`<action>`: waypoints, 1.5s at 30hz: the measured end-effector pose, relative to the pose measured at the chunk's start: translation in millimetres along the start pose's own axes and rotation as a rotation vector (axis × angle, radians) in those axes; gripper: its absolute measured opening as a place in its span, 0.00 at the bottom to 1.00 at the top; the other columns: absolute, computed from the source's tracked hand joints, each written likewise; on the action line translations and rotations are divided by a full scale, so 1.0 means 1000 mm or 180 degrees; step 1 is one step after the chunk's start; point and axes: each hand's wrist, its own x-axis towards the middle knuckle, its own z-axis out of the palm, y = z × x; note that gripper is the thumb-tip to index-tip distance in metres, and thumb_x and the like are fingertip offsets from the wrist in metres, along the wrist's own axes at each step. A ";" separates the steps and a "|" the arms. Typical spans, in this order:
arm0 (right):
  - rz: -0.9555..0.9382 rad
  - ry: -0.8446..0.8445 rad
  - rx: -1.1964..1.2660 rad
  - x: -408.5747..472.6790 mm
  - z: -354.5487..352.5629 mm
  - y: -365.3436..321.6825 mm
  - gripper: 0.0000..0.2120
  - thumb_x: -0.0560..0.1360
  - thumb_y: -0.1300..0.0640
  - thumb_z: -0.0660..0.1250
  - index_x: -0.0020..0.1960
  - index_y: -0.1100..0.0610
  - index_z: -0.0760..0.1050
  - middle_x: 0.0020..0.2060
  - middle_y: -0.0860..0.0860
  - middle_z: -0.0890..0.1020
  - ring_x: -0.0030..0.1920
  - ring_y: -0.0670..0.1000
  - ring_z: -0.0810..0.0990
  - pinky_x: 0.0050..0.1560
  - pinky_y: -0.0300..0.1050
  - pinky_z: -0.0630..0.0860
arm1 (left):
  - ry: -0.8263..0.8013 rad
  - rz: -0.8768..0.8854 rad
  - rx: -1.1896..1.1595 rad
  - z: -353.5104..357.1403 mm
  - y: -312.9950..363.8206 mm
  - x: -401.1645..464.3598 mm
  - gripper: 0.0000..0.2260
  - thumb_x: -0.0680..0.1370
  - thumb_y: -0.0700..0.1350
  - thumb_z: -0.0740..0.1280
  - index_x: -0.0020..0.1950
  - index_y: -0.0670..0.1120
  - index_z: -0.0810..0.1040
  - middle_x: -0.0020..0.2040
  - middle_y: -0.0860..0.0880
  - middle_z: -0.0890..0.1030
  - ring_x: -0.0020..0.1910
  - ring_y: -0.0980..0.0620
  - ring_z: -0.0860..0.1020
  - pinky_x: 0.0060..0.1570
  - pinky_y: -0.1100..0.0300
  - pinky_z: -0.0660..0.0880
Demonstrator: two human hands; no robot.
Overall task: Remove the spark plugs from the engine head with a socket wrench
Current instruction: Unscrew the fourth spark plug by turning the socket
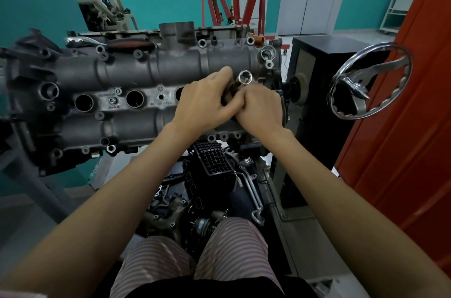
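Workshop, engine head [151, 70] on stand | both hands gripping upright socket [245, 77]: left hand [207, 100], right hand [261, 107] | open wells lying leftward

A grey cast engine head [151, 83] is seen across the frame's middle, three open plug wells exposed; a chrome socket [245, 77] is tilted upward at centre right

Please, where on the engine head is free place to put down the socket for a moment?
Free patch: the smooth rounded cover on the near left, between the plug wells and the edge bolt holes, though curved. The far cover is similar. Crowded: right end, where both hands hold the socket.
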 end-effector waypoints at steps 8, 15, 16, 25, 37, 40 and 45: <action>0.0087 0.0015 -0.0140 0.002 0.006 0.003 0.12 0.71 0.46 0.61 0.47 0.54 0.74 0.41 0.48 0.80 0.41 0.51 0.78 0.35 0.42 0.65 | 0.0215 -0.0085 0.0048 0.002 -0.004 0.000 0.19 0.76 0.54 0.64 0.33 0.41 0.76 0.23 0.49 0.71 0.25 0.46 0.74 0.28 0.61 0.58; -0.0016 -0.0133 -0.0252 0.001 0.002 0.003 0.08 0.73 0.53 0.61 0.37 0.53 0.66 0.32 0.45 0.70 0.33 0.50 0.71 0.28 0.42 0.55 | 0.0055 -0.0005 0.0053 0.001 0.000 0.000 0.18 0.74 0.57 0.56 0.42 0.42 0.72 0.31 0.50 0.74 0.30 0.48 0.72 0.28 0.56 0.66; 0.0007 -0.0161 -0.0256 0.002 0.003 0.004 0.08 0.73 0.52 0.60 0.38 0.55 0.66 0.33 0.46 0.71 0.33 0.50 0.72 0.28 0.41 0.58 | 0.0041 -0.0014 0.0056 0.001 0.001 0.000 0.17 0.74 0.56 0.56 0.41 0.42 0.71 0.30 0.51 0.73 0.29 0.48 0.72 0.28 0.57 0.64; -0.0062 0.0035 -0.0048 0.000 0.001 0.002 0.13 0.72 0.49 0.58 0.43 0.55 0.77 0.40 0.50 0.81 0.40 0.52 0.77 0.33 0.41 0.59 | 0.0100 -0.0119 0.0062 0.002 -0.005 0.000 0.26 0.75 0.61 0.58 0.32 0.40 0.74 0.24 0.49 0.70 0.25 0.50 0.69 0.28 0.59 0.60; 0.0070 -0.0100 -0.0184 0.002 0.003 0.003 0.14 0.72 0.45 0.60 0.45 0.55 0.73 0.42 0.50 0.79 0.40 0.52 0.77 0.36 0.43 0.65 | 0.0123 -0.0098 0.0101 0.002 -0.005 0.000 0.23 0.76 0.58 0.61 0.35 0.39 0.76 0.24 0.47 0.72 0.27 0.46 0.73 0.29 0.59 0.60; 0.0001 -0.0090 -0.0142 0.001 0.002 0.003 0.08 0.73 0.51 0.61 0.41 0.55 0.74 0.40 0.51 0.79 0.41 0.54 0.77 0.35 0.43 0.59 | 0.0092 -0.0050 0.0042 0.000 -0.003 0.000 0.23 0.74 0.60 0.57 0.39 0.40 0.74 0.28 0.49 0.74 0.29 0.48 0.73 0.28 0.56 0.65; 0.0016 -0.0212 -0.0211 0.003 0.003 0.006 0.09 0.73 0.51 0.59 0.45 0.57 0.70 0.39 0.49 0.77 0.39 0.53 0.77 0.35 0.46 0.66 | 0.0117 -0.0002 0.0078 0.002 -0.001 0.000 0.13 0.74 0.54 0.59 0.38 0.44 0.67 0.28 0.54 0.69 0.29 0.47 0.73 0.24 0.59 0.62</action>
